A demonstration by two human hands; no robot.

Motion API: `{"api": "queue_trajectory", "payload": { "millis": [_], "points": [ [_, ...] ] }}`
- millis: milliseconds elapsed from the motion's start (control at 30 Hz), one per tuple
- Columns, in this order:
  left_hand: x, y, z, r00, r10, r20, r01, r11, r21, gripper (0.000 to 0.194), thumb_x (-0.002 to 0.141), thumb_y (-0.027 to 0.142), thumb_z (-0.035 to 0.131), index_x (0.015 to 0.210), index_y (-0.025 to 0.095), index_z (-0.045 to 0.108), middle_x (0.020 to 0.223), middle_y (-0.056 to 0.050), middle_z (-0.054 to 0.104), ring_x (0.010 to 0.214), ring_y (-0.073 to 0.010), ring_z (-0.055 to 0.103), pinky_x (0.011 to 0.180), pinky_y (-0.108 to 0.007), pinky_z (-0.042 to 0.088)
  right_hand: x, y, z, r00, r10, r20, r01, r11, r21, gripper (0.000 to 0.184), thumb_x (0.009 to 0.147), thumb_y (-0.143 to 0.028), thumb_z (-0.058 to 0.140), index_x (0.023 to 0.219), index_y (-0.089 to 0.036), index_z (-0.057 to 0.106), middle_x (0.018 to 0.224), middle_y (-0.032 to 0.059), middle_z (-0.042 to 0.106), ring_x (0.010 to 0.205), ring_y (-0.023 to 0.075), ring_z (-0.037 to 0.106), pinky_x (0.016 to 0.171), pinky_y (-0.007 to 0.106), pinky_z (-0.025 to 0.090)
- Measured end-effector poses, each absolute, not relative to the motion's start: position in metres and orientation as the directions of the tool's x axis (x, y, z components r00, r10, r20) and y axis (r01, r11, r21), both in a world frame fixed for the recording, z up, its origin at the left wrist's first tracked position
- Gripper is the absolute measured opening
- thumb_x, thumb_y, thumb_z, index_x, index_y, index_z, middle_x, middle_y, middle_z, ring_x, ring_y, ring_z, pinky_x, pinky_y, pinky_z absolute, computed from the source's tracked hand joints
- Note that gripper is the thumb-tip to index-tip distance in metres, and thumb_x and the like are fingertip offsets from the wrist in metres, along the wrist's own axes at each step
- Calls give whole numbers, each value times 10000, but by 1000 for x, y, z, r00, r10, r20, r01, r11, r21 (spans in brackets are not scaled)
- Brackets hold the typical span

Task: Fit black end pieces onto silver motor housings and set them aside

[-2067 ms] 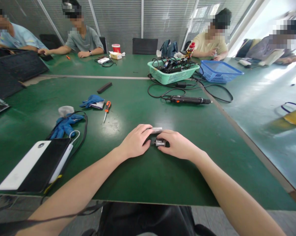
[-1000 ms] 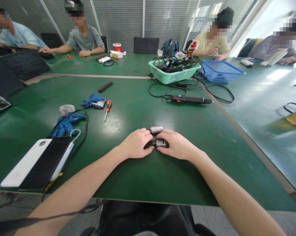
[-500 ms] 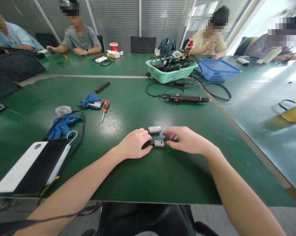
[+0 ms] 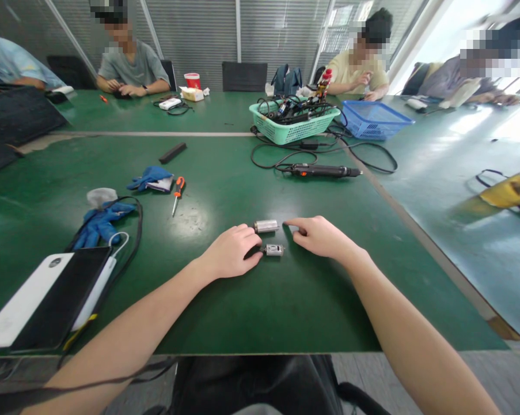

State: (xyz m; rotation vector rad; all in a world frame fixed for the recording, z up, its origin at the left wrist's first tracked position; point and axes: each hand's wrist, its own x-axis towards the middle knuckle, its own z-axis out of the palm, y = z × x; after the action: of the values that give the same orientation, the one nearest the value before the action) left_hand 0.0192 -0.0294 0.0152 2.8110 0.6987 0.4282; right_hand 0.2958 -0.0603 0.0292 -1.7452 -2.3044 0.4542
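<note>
Two silver, cylindrical small electric motors lie on the green table in front of me, one behind the other. My left hand (image 4: 231,251) has its thumb and fingers closed around the left end of the nearer motor (image 4: 274,250); its fingertips are partly hidden. The farther motor (image 4: 266,226) lies just beyond, its left end close to my left fingers. To the right, my right hand (image 4: 318,235) holds nothing. Its index finger stretches toward the right end of the farther motor, with a small gap, while the other fingers curl.
An orange-handled screwdriver (image 4: 178,195), blue gloves (image 4: 98,225) and a white-and-black device (image 4: 48,297) lie leftward. Ahead are a corded power screwdriver (image 4: 324,170), a green basket (image 4: 294,130) of cables and a blue basket (image 4: 374,124). Several people sit around the table.
My right hand has drawn back from the nearer motor and now extends its index finger beside the farther one. My left hand stays at the nearer motor's left end. The view has shifted slightly.
</note>
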Motion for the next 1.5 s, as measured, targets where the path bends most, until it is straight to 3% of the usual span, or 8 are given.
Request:
{"api": "queue_trajectory", "payload": {
  "millis": [200,400,800,1033,1200,1500],
  "points": [
    [19,-29,15,847,481,224,423,-867,263,165,965,297,552,1000,176,659,954,-77,640,917,-225,576,828,-369,495,295,-65,37,-416,908,-52,817,347,-460,424,855,-199,517,1187,-253,776,805,-8,760,686,157,659,698,250,469],
    [18,-28,14,848,485,214,427,-864,266,176,966,303,558,1007,170,667,959,-79,642,920,-226,577,832,-374,493,299,-59,28,-231,973,-20,918,211,-334,472,895,-242,511,1325,-168,689,822,45,760,729,206,675,735,289,478],
    [17,-28,14,850,485,205,424,-861,280,177,966,298,559,1023,171,668,976,-83,648,937,-230,581,844,-373,486,300,-59,29,-252,968,0,929,242,-282,380,896,-240,506,1152,-212,785,890,36,789,772,190,695,796,271,484],
    [17,-29,15,850,485,205,423,-861,282,179,964,301,558,1016,169,666,974,-83,648,934,-229,578,836,-373,490,294,-61,31,-278,960,-15,923,263,-280,405,898,-239,502,1214,-223,755,875,27,779,764,184,689,759,265,462],
    [17,-29,16,851,487,198,429,-861,274,183,966,307,563,1015,165,667,973,-82,647,935,-229,576,836,-372,489,288,-61,30,-218,975,-48,952,201,-231,490,902,-246,500,1365,-213,657,878,38,781,797,210,705,758,280,460],
    [18,-29,17,851,488,194,433,-861,267,175,963,305,566,1014,170,666,966,-80,646,924,-227,577,830,-368,485,289,-60,25,-87,991,-107,987,71,-142,536,898,-261,491,1418,-273,623,1080,86,779,971,276,714,865,340,497]
  ]
}}
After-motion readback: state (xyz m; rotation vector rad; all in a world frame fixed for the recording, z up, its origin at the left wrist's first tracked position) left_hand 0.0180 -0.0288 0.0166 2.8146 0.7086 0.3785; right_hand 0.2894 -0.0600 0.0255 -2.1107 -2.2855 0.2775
